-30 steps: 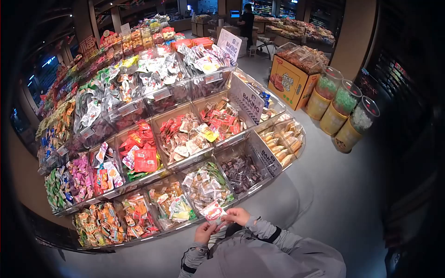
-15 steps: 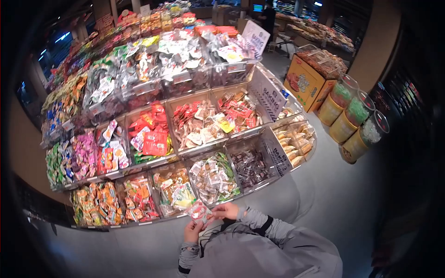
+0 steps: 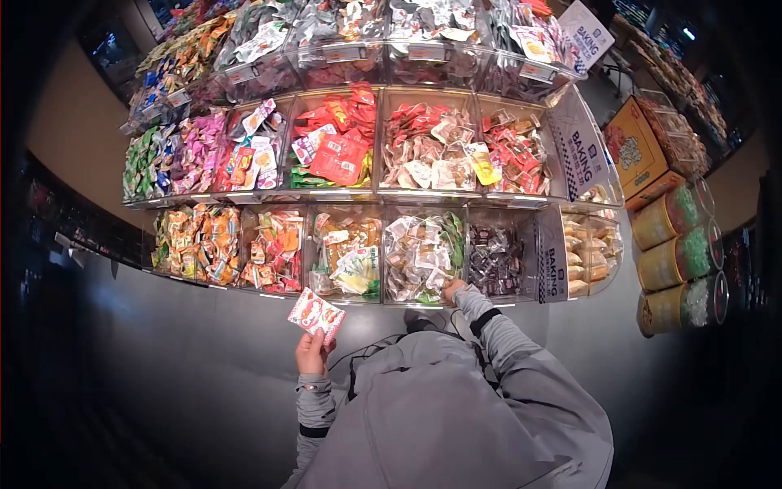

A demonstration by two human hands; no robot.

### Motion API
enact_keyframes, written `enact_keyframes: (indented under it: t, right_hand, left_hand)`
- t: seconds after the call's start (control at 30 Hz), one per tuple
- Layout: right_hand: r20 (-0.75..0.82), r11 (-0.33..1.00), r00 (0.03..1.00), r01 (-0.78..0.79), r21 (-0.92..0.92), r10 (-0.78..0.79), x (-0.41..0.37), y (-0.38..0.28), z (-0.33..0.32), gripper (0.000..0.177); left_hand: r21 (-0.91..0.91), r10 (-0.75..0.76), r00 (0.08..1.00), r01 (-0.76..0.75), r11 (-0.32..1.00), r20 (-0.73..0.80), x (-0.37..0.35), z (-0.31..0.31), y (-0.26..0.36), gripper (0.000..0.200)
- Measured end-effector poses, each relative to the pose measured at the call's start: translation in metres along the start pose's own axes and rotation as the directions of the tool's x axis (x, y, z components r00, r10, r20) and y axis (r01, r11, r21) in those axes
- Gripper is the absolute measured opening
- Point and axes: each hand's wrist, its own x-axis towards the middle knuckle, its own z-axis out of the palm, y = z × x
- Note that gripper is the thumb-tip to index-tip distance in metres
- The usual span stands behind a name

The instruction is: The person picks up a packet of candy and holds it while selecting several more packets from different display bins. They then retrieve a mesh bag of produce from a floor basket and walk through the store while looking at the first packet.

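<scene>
A small red-and-white snack packet (image 3: 318, 315) is pinched in my left hand (image 3: 310, 355), held up over the floor in front of the lower bins. My right hand (image 3: 454, 291) is at the front edge of the bin of clear-wrapped pale snacks (image 3: 419, 257), near its right corner. Its fingers look curled together; what is in them, if anything, is too small to make out. Just right of that hand is a bin of dark wrapped pieces (image 3: 495, 259). To the left is a bin of golden-brown packets (image 3: 349, 253) with a few white-and-green ones.
Tiered clear bins rise ahead, with red packets (image 3: 338, 147) in the middle row. A BAKING sign panel (image 3: 580, 155) stands at the right end. Beyond it are a yellow box (image 3: 635, 155) and several yellow tubs (image 3: 664, 269) on the floor (image 3: 220, 350).
My right hand has left the packet and moved right to the bin edge. The packet stays in my left hand. My view has turned and come closer to the bins.
</scene>
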Motion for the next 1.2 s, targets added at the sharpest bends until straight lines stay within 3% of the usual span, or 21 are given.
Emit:
enact_keyframes:
  t: [0.03, 0.1, 0.2, 0.23, 0.3, 0.37, 0.5, 0.57, 0.63, 0.7, 0.77, 0.83, 0.9, 1.0, 1.1, 1.2]
  right_hand:
    - [0.007, 1.000, 1.000, 0.016, -0.004, -0.016, 0.005, -0.001, 0.009, 0.034]
    - [-0.225, 0.991, 0.965, 0.137, 0.004, -0.133, 0.016, -0.004, 0.019, 0.037]
    - [-0.255, 0.994, 0.962, 0.106, 0.031, -0.095, 0.004, -0.022, 0.016, 0.047]
    - [-0.266, 0.993, 0.957, 0.114, -0.027, -0.117, 0.032, -0.009, 0.033, 0.045]
    - [-0.368, 0.967, 0.919, 0.209, 0.147, -0.143, 0.011, -0.023, 0.028, 0.043]
    - [-0.175, 0.988, 0.983, 0.082, 0.132, -0.058, 0.061, -0.010, 0.052, 0.040]
    - [-0.079, 0.954, 0.994, 0.096, 0.283, -0.076, 0.061, -0.018, 0.058, 0.034]
    - [0.119, 0.927, 0.977, 0.122, 0.355, -0.175, 0.027, -0.033, 0.030, 0.031]
    - [0.133, 0.942, 0.984, 0.067, 0.329, -0.116, 0.013, -0.033, 0.013, 0.030]
    - [-0.047, 0.914, 0.913, 0.405, -0.024, -0.406, 0.017, -0.017, 0.009, 0.027]
    - [-0.113, 0.921, 0.914, 0.389, -0.023, -0.389, 0.033, 0.004, 0.019, 0.026]
    - [-0.057, 0.910, 0.944, 0.294, -0.292, -0.324, 0.014, 0.008, 0.015, 0.030]
    - [-0.027, 0.899, 0.934, 0.334, -0.284, -0.356, 0.016, 0.007, 0.021, 0.028]
    - [0.095, 0.853, 0.889, 0.456, -0.253, -0.448, -0.006, -0.013, 0.016, 0.028]
    - [0.071, 0.836, 0.887, 0.454, -0.308, -0.456, 0.039, -0.004, 0.048, 0.033]
    - [0.116, 0.841, 0.884, 0.466, -0.275, -0.453, -0.009, -0.046, 0.014, 0.040]
  left_hand:
    - [0.013, -0.003, 1.000, 0.003, 1.000, -0.003, -0.003, 0.000, -0.002, 0.014]
    - [0.027, -0.008, 1.000, 0.009, 1.000, -0.012, -0.006, 0.004, -0.005, 0.016]
    - [0.024, -0.026, 0.999, 0.026, 0.999, -0.031, -0.012, 0.007, -0.014, 0.017]
    - [0.007, -0.024, 0.999, 0.024, 1.000, -0.023, -0.011, 0.007, -0.017, 0.016]
    - [-0.013, -0.008, 1.000, 0.008, 1.000, 0.001, -0.012, 0.014, -0.017, 0.015]
    - [-0.019, -0.018, 0.995, 0.017, 1.000, -0.099, -0.013, 0.019, -0.016, 0.012]
    - [-0.015, -0.025, 0.996, 0.024, 1.000, -0.091, -0.005, 0.022, -0.024, 0.012]
    - [0.018, -0.028, 0.998, 0.029, 0.999, -0.060, -0.004, 0.029, -0.023, 0.012]
    - [0.019, -0.016, 0.999, 0.017, 1.000, -0.036, 0.000, 0.033, -0.025, 0.013]
    - [0.022, -0.031, 0.999, 0.032, 0.999, -0.024, 0.000, 0.036, -0.025, 0.014]
    - [0.024, -0.028, 1.000, 0.028, 0.999, -0.012, 0.001, 0.039, -0.025, 0.014]
    - [0.024, -0.025, 1.000, 0.025, 0.999, -0.003, 0.002, 0.036, -0.028, 0.014]
    - [0.064, -0.031, 0.998, 0.028, 0.998, 0.049, 0.006, 0.029, -0.035, 0.015]
    - [0.025, -0.040, 0.999, 0.041, 0.999, -0.011, -0.002, 0.042, -0.022, 0.013]
    - [0.045, -0.040, 0.999, 0.040, 0.998, -0.002, 0.001, 0.037, -0.026, 0.014]
    - [0.066, -0.046, 0.999, 0.046, 0.997, -0.008, -0.002, 0.036, -0.024, 0.014]
